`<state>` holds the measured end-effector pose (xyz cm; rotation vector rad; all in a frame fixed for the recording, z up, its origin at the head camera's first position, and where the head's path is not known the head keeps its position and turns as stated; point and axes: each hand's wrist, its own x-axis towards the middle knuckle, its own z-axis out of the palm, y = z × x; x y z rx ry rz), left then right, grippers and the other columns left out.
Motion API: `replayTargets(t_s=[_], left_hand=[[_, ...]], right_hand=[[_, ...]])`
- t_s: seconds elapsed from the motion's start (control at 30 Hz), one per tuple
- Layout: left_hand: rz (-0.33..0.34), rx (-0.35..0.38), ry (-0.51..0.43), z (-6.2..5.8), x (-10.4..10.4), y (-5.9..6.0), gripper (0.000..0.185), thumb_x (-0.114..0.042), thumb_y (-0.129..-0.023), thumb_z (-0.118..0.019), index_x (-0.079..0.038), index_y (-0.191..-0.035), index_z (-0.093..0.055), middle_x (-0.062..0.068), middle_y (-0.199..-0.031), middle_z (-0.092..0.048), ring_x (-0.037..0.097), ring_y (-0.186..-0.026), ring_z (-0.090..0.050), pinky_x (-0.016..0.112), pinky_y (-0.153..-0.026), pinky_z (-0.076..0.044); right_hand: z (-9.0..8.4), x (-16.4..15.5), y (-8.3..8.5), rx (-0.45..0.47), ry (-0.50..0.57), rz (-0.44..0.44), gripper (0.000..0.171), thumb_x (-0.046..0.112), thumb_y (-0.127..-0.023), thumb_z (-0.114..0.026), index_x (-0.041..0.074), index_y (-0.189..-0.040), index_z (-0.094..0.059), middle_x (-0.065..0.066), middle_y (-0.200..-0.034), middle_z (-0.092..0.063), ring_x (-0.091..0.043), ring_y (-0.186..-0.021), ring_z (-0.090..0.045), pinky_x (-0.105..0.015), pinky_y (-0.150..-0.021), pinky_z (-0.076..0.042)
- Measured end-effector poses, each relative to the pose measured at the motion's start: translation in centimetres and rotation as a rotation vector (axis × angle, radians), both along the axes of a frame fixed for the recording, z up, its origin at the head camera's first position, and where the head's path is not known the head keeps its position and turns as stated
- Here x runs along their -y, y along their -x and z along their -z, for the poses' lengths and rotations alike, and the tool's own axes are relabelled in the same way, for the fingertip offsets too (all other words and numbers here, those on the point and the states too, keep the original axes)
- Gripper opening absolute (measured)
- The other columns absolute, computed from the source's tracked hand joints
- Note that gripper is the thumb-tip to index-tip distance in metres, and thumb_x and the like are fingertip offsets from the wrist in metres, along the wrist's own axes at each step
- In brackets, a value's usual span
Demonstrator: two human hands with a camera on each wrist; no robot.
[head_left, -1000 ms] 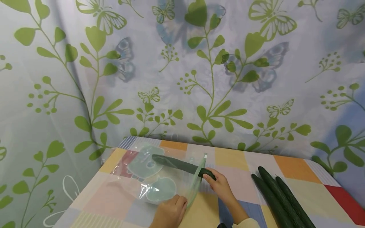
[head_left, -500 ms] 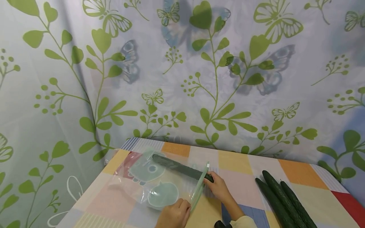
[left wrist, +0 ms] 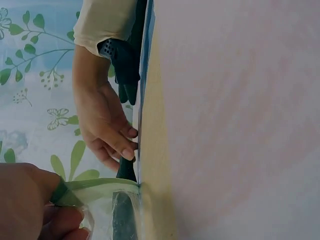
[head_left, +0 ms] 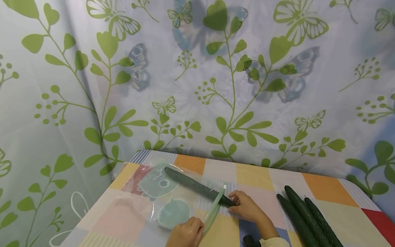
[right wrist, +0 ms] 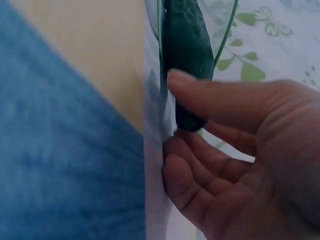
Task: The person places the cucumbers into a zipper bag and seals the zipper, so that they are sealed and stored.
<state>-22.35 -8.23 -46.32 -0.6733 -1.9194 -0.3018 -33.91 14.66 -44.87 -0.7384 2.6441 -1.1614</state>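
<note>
On the bench [head_left: 256,178], near its left edge, lies a clear plastic bag [head_left: 160,199] with a cucumber [head_left: 197,187] pushed most of the way in through its green zip mouth. The right hand [head_left: 247,206] cups the cucumber's outer end, thumb and fingers [right wrist: 200,165] loosely curled around the tip. The left hand [head_left: 185,233] pinches the bag's green rim at the near edge; its fingertips seem folded over the strip, though the wrist view is partly blocked. Three more cucumbers [head_left: 305,219] lie together toward the right edge.
</note>
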Motion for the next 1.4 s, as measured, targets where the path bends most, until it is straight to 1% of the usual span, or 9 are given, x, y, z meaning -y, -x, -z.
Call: replayTargets(t_s=[0.17, 0.3, 0.47, 0.7, 0.83, 0.93, 1.1, 1.23, 1.4], left_hand=[[-0.001, 0.005, 0.011, 0.0, 0.0, -0.1, 0.041, -0.025, -0.098, -0.027, -0.015, -0.066, -0.050, -0.009, -0.055, -0.044, -0.002, -0.040, -0.036, 0.007, -0.037, -0.028], [0.000, 0.007, 0.024, 0.1, 0.0, -0.1, 0.041, -0.025, -0.098, -0.027, -0.015, -0.066, -0.050, -0.009, -0.055, -0.044, -0.002, -0.040, -0.035, 0.007, -0.037, -0.028], [0.014, 0.006, 0.034, 0.3, 0.0, 0.1, 0.043, -0.024, -0.098, -0.024, -0.016, -0.065, -0.051, -0.010, -0.055, -0.043, -0.004, -0.042, -0.029, 0.005, -0.037, -0.025], [0.033, 0.015, 0.054, 0.0, 0.1, 0.1, 0.045, -0.022, -0.098, -0.021, -0.014, -0.065, -0.052, -0.009, -0.056, -0.043, -0.004, -0.043, -0.031, 0.003, -0.038, -0.025], [0.045, 0.023, 0.058, -0.2, 0.3, 0.2, 0.045, -0.022, -0.098, -0.020, -0.014, -0.066, -0.051, -0.009, -0.056, -0.043, -0.004, -0.043, -0.032, 0.003, -0.039, -0.026], [0.037, 0.014, 0.059, -0.2, 0.5, 0.3, 0.046, -0.022, -0.098, -0.021, -0.014, -0.065, -0.051, -0.009, -0.056, -0.042, -0.003, -0.043, -0.031, 0.004, -0.039, -0.026], [0.009, -0.025, 0.066, 0.2, 0.6, 0.5, 0.045, -0.022, -0.098, -0.022, -0.015, -0.064, -0.050, -0.009, -0.056, -0.042, -0.003, -0.041, -0.031, 0.005, -0.037, -0.024], [-0.012, -0.061, 0.086, 0.3, 0.6, 0.7, 0.044, -0.021, -0.097, -0.023, -0.016, -0.062, -0.050, -0.009, -0.055, -0.041, -0.003, -0.040, -0.031, 0.005, -0.036, -0.023], [0.001, -0.014, 0.084, 0.1, 0.7, 0.5, 0.045, -0.022, -0.098, -0.022, -0.015, -0.064, -0.051, -0.009, -0.056, -0.042, -0.003, -0.040, -0.032, 0.004, -0.038, -0.025]], right_hand=[[0.4, 0.0, 0.2, -0.125, -0.075, 0.012, 0.026, 0.016, -0.069, -0.076, 0.007, -0.088, -0.060, -0.009, -0.096, -0.053, -0.022, -0.087, -0.049, -0.029, -0.072, -0.041], [0.6, 0.4, 0.3, -0.268, -0.099, 0.020, 0.025, 0.017, -0.066, -0.078, 0.015, -0.077, -0.056, -0.019, -0.123, -0.046, -0.040, -0.111, -0.039, -0.052, -0.088, -0.037], [0.1, 0.4, 0.5, -0.214, -0.036, -0.093, 0.021, 0.017, -0.075, -0.072, 0.011, -0.081, -0.053, -0.027, -0.139, -0.033, -0.052, -0.123, -0.028, -0.066, -0.093, -0.028], [-0.1, 0.5, 1.1, -0.185, -0.057, -0.174, 0.020, 0.024, -0.088, -0.057, 0.007, -0.094, -0.049, -0.019, -0.115, -0.057, -0.039, -0.105, -0.052, -0.050, -0.085, -0.042], [0.1, 1.1, 1.4, -0.294, -0.102, -0.165, 0.019, 0.024, -0.086, -0.061, 0.011, -0.089, -0.048, -0.020, -0.122, -0.052, -0.036, -0.107, -0.045, -0.050, -0.084, -0.040], [0.1, 1.6, 1.6, -0.367, -0.145, -0.189, 0.021, 0.026, -0.082, -0.065, 0.014, -0.081, -0.048, -0.023, -0.140, -0.035, -0.047, -0.121, -0.032, -0.063, -0.089, -0.033], [-0.4, 2.3, 1.9, -0.366, -0.234, -0.227, 0.018, 0.030, -0.081, -0.066, 0.018, -0.079, -0.053, -0.015, -0.144, -0.034, -0.048, -0.126, -0.028, -0.069, -0.090, -0.028], [-0.6, 2.5, 2.4, -0.324, -0.313, -0.241, 0.014, 0.028, -0.082, -0.065, 0.020, -0.082, -0.052, -0.011, -0.138, -0.043, -0.035, -0.118, -0.041, -0.058, -0.087, -0.035], [-0.7, 2.8, 3.0, -0.315, -0.327, -0.271, 0.016, 0.030, -0.083, -0.063, 0.019, -0.087, -0.053, -0.011, -0.133, -0.050, -0.024, -0.098, -0.047, -0.040, -0.074, -0.038]])
